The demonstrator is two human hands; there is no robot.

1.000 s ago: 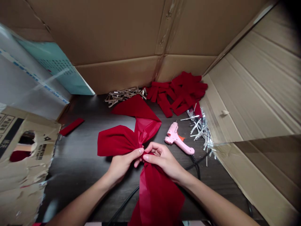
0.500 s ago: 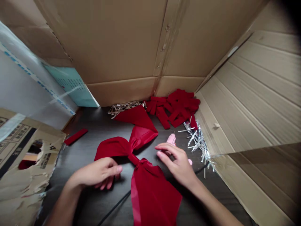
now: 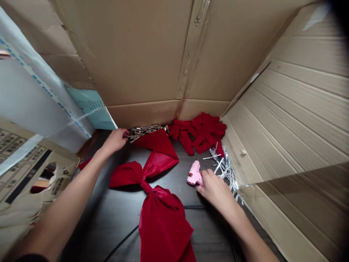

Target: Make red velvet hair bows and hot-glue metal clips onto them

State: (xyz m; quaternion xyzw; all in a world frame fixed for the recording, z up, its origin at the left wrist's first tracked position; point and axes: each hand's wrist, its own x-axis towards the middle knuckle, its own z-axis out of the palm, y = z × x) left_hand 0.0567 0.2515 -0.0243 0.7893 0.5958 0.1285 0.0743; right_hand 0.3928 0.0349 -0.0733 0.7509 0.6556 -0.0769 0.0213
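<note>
My right hand [image 3: 215,185] is wrapped around the handle of a pink glue gun [image 3: 195,173], whose nozzle points away from me. At the back left, my left hand [image 3: 117,140] has its fingers curled together at the edge of a pile of thin gold strips [image 3: 147,129]. Whatever those fingers hold, if anything, is hidden. Between my arms lies a large red fabric bow [image 3: 163,222], with two loops, a narrow band round its middle and a wide tail towards me. Its upper part reaches the gold strips.
Behind the bow is a heap of short red fabric strips [image 3: 207,131]. Silver strips [image 3: 227,169] lie along the right cardboard wall [image 3: 261,131]. A black cable [image 3: 122,242] crosses the dark table. Torn cardboard [image 3: 24,174] stands at left, near a light-blue printed sheet [image 3: 91,109].
My left hand has moved forward from beside the bow to the gold strips. My right hand has taken hold of the glue gun. In view, the bow sits slightly further left.
</note>
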